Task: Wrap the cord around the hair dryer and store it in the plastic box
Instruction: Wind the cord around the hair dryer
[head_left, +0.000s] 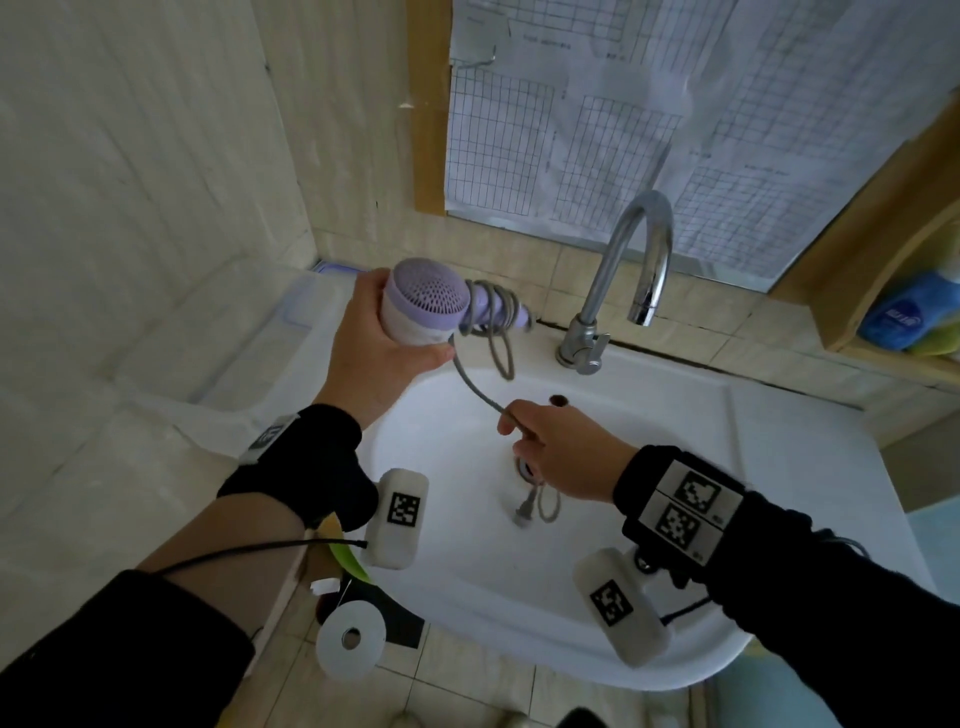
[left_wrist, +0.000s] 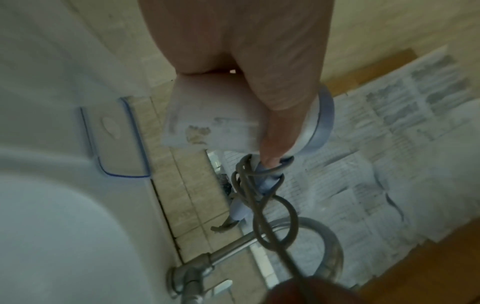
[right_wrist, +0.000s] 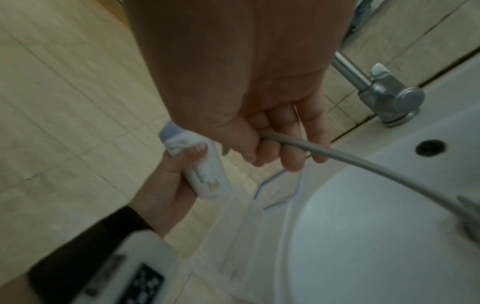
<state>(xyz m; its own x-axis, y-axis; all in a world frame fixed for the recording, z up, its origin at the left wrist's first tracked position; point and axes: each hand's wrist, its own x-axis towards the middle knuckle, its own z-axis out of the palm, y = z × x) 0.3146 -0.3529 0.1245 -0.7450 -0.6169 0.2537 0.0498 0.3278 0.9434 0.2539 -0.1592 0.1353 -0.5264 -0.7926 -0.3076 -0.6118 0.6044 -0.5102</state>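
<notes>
My left hand (head_left: 382, 338) grips the body of a white and lilac hair dryer (head_left: 426, 301) above the sink's back left corner. Several turns of grey cord (head_left: 493, 317) lie around its folded handle, and one loop hangs loose. From there the cord runs down to my right hand (head_left: 545, 447), which holds it in curled fingers (right_wrist: 291, 156) over the basin. The plug end (head_left: 524, 512) dangles below that hand. In the left wrist view my thumb lies along the dryer (left_wrist: 213, 123) and touches the wound cord (left_wrist: 259, 185). A clear plastic box (head_left: 291, 322) with a blue-edged latch stands left of the sink.
A chrome tap (head_left: 623, 280) rises behind the white sink (head_left: 779, 467), close to the dryer's handle. Papers cover the window above. Blue and green things lie on a wooden shelf (head_left: 883, 332) at right. A roll of toilet paper (head_left: 350, 639) hangs below the sink's left edge.
</notes>
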